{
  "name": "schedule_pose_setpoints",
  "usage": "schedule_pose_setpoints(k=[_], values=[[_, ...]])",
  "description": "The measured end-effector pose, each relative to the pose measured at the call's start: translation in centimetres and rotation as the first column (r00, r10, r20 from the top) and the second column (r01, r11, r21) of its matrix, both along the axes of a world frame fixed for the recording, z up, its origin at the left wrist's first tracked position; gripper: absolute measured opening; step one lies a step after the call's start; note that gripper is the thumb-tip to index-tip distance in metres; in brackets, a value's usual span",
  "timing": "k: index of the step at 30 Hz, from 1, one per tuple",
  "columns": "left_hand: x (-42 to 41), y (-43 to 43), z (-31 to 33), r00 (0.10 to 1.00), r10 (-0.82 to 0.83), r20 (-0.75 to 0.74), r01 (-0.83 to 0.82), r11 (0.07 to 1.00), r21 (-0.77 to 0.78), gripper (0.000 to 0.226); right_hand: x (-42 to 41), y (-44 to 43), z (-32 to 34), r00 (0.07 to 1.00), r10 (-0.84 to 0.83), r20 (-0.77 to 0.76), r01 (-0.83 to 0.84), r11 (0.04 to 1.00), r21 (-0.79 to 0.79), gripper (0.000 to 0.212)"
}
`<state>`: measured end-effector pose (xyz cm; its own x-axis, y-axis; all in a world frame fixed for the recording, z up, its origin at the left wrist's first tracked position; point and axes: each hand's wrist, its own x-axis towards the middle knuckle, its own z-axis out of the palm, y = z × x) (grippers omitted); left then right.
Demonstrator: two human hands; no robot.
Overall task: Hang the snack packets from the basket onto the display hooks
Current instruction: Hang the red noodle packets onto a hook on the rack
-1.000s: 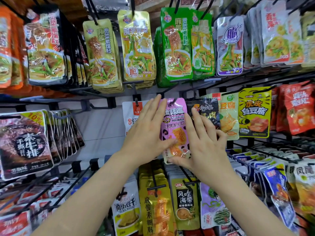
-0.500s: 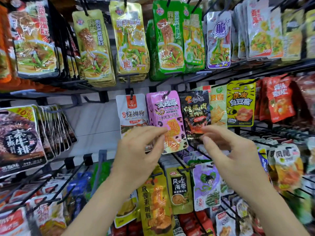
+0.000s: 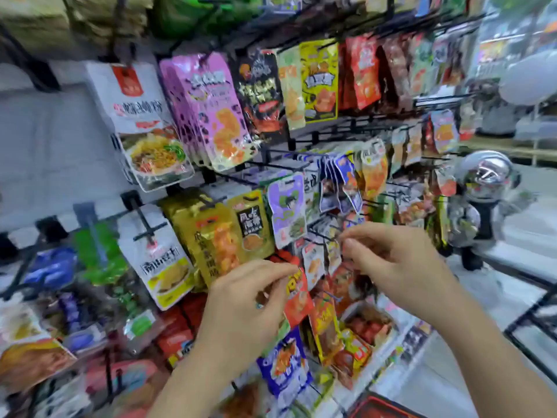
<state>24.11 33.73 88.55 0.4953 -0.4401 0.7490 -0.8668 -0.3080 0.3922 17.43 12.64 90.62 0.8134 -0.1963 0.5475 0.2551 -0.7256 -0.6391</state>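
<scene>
The pink snack packets (image 3: 211, 110) hang in a stack on a display hook (image 3: 265, 165) in the upper middle row, apart from both hands. My left hand (image 3: 250, 303) hovers lower, in front of an orange-red packet (image 3: 298, 297), fingers loosely curled with nothing in them. My right hand (image 3: 391, 267) is beside it to the right, thumb and forefinger close together near small packets (image 3: 315, 263), and I see nothing held. The whole view is blurred by motion.
Black wire hooks stick out of the rack towards me, hung with a white noodle packet (image 3: 135, 116), gold packets (image 3: 211, 236) and a purple one (image 3: 286, 206). A red rim (image 3: 379, 408) shows at the bottom right. A person in a silver helmet (image 3: 482, 179) stands at the right.
Both hands have let go of the pink packets and dropped lower on the rack. The view has swung down and to the right, so the top rows slide out of sight.
</scene>
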Motion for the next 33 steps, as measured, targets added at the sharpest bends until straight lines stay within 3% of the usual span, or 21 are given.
schedule_pose_setpoints(k=[3, 7, 15, 20, 26, 31, 33], values=[[-1.9, -0.1, -4.3, 0.988, -0.095, -0.122, 0.101, 0.994, 0.044, 0.016, -4.8, 0.2, -4.4, 0.971, -0.127, -0.201, 0.12, 0.992, -0.047, 0.012], [-5.1, -1.3, -10.1, 0.946, -0.179, -0.269, 0.219, 0.968, 0.127, 0.017, -12.0, 0.0, -10.5, 0.856, -0.263, -0.446, 0.273, 0.961, -0.044, 0.013], [-10.6, -4.5, -20.7, 0.811, -0.17, -0.56, 0.387, 0.873, 0.297, 0.02, -23.5, -1.5, -23.0, 0.606, -0.399, -0.688, 0.544, 0.839, -0.008, 0.016], [-13.1, -6.6, -27.9, 0.659, -0.011, -0.752, 0.455, 0.802, 0.387, 0.024, -27.5, -2.0, -29.9, 0.5, -0.355, -0.79, 0.612, 0.79, 0.032, 0.022], [-16.6, -9.7, -38.5, 0.503, 0.199, -0.841, 0.575, 0.649, 0.498, 0.026, -31.1, -4.7, -39.4, 0.354, -0.142, -0.924, 0.637, 0.76, 0.128, 0.037], [-18.0, -13.2, -47.2, 0.334, 0.329, -0.883, 0.555, 0.688, 0.467, 0.032, -30.5, -8.3, -47.2, 0.296, -0.055, -0.954, 0.723, 0.665, 0.186, 0.041], [-17.9, -14.5, -51.0, 0.311, 0.365, -0.877, 0.532, 0.698, 0.479, 0.028, -29.5, -9.3, -51.6, 0.279, -0.039, -0.959, 0.706, 0.686, 0.178, 0.043]])
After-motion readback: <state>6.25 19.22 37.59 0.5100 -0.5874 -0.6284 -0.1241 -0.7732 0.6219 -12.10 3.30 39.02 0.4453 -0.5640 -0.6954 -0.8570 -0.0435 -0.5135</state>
